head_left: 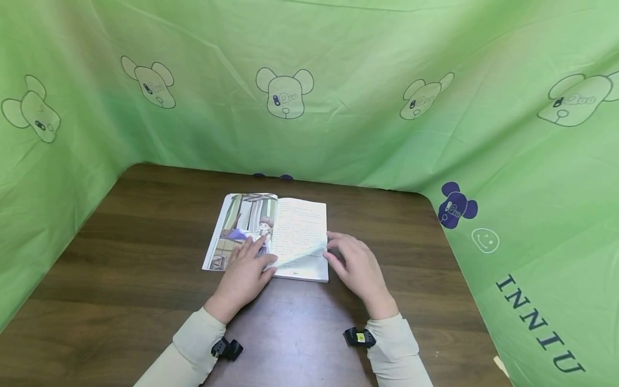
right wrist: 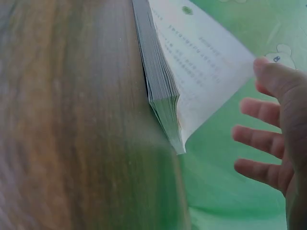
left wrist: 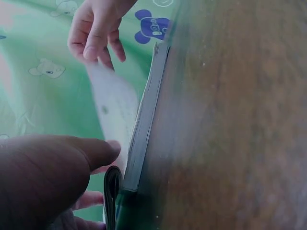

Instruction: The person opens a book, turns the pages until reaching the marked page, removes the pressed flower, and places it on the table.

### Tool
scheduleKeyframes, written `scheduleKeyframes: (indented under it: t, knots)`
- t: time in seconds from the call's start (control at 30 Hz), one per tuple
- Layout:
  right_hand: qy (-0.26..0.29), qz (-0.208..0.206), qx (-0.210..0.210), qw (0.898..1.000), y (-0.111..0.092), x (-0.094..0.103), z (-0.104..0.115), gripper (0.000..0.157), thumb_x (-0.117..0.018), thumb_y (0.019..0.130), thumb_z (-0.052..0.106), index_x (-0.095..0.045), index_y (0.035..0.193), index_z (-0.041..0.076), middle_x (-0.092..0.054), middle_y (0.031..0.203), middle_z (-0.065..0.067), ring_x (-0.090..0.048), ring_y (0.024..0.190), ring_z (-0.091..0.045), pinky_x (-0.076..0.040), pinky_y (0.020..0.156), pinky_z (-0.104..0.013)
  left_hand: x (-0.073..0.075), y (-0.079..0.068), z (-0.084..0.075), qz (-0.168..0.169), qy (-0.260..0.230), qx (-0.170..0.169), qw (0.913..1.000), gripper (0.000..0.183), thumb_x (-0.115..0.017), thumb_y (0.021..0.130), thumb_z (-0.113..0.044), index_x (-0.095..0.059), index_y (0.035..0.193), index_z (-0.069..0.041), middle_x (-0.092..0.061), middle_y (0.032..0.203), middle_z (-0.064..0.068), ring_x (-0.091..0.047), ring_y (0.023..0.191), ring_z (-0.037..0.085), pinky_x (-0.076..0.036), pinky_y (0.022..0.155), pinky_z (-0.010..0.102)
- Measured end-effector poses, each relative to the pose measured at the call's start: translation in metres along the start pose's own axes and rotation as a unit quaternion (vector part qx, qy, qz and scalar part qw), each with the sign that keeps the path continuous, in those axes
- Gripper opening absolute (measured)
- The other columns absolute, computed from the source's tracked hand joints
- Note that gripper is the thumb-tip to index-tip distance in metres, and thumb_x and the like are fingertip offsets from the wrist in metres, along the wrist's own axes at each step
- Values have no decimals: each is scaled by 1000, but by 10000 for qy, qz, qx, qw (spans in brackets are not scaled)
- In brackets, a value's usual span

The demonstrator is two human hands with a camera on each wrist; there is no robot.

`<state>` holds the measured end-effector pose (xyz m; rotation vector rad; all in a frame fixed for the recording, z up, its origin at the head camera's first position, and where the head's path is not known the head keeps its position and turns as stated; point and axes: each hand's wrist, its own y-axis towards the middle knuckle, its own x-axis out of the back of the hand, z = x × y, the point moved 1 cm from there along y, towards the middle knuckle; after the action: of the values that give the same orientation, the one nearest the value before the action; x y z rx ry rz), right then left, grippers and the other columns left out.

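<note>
An open book (head_left: 302,226) lies on the table, a colour picture on its left page (head_left: 249,209) and printed text on the right. My left hand (head_left: 245,279) rests on the lower part of the left page and the fold, fingers spread. At the book's right edge, my right hand (head_left: 358,266) pinches the margin of a page (right wrist: 206,72) between thumb and forefinger. That page is lifted off the stack in both wrist views. The other fingers of the right hand (right wrist: 268,129) are spread apart, away from the paper.
The brown wooden table (head_left: 130,226) surrounds the book. Behind and along the sides hangs a green curtain (head_left: 348,145) with printed bear heads. A black wrist device (head_left: 227,349) is strapped at the left sleeve, another black device (head_left: 359,337) at the right.
</note>
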<state>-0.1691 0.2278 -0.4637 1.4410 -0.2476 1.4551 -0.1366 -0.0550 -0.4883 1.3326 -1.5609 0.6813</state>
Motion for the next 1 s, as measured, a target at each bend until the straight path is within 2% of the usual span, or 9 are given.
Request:
scheduleKeyframes:
  t: [0.1, 0.17, 0.3, 0.4, 0.53, 0.7, 0.83, 1.0]
  knots:
    - [-8, 2, -209, 9998, 0, 1, -1, 24, -74, 95, 29, -68, 108, 10, -68, 136, -5, -64, 126, -24, -47, 106, -49, 0, 0, -1, -197, -8, 10, 9998, 41, -69, 98, -28, -65, 137, -14, -50, 155, 13, -39, 146, 47, -31, 113, 71]
    - [-30, 158, -280, 9995, 1, 1, -1, 29, -73, 96, 31, -69, 115, 10, -67, 137, -5, -62, 129, -24, -46, 109, -50, 1, 1, -1, -340, -92, 83, 9993, 57, -72, 95, -25, -53, 148, -9, -53, 152, 16, -42, 144, 46, -33, 112, 71]
    - [-22, 743, -160, 9971, 1, -2, -2, 39, -72, 97, 32, -67, 129, 10, -63, 143, -6, -55, 137, -27, -41, 113, -52, 2, 4, -1, -538, -338, 283, 9976, 90, -76, 92, -28, -24, 162, -4, -53, 148, 23, -48, 140, 43, -36, 114, 62]
    - [178, 1285, 4, 9916, -2, -5, -2, 41, -71, 97, 32, -67, 131, 10, -58, 149, -7, -49, 143, -28, -35, 118, -56, 2, 5, 1, -790, -451, 354, 9952, 103, -80, 90, -30, -14, 163, -1, -50, 148, 27, -50, 137, 41, -40, 113, 56]
    - [413, 1870, 42, 9815, -5, -8, -1, 44, -71, 97, 35, -67, 134, 12, -51, 156, -5, -41, 149, -27, -27, 122, -57, 3, 5, 4, -1201, -426, 307, 9914, 110, -85, 85, -26, -12, 163, -1, -34, 160, 28, -39, 145, 43, -36, 116, 58]
    - [412, 2133, -56, 9761, -6, -8, 0, 52, -73, 95, 38, -64, 140, 13, -49, 157, -4, -39, 150, -26, -24, 123, -57, 6, 5, 7, -1516, -42, 76, 9884, 115, -91, 77, -22, -17, 163, -3, -9, 169, 24, -15, 154, 47, -23, 118, 68]
    - [398, 2270, -89, 9730, -7, -9, -1, 56, -75, 93, 40, -64, 140, 12, -50, 156, -3, -41, 149, -26, -24, 123, -58, 7, 4, 7, -1417, 245, -165, 9895, 108, -89, 78, -21, -23, 163, -8, -5, 171, 20, -9, 156, 47, -17, 117, 73]
    - [384, 2375, -144, 9705, -8, -10, -2, 55, -76, 92, 40, -66, 137, 10, -53, 154, -2, -43, 148, -24, -24, 123, -58, 8, 3, 7, -1323, 329, -355, 9900, 101, -86, 81, -18, -28, 163, -14, -3, 173, 15, 0, 157, 47, -2, 115, 78]
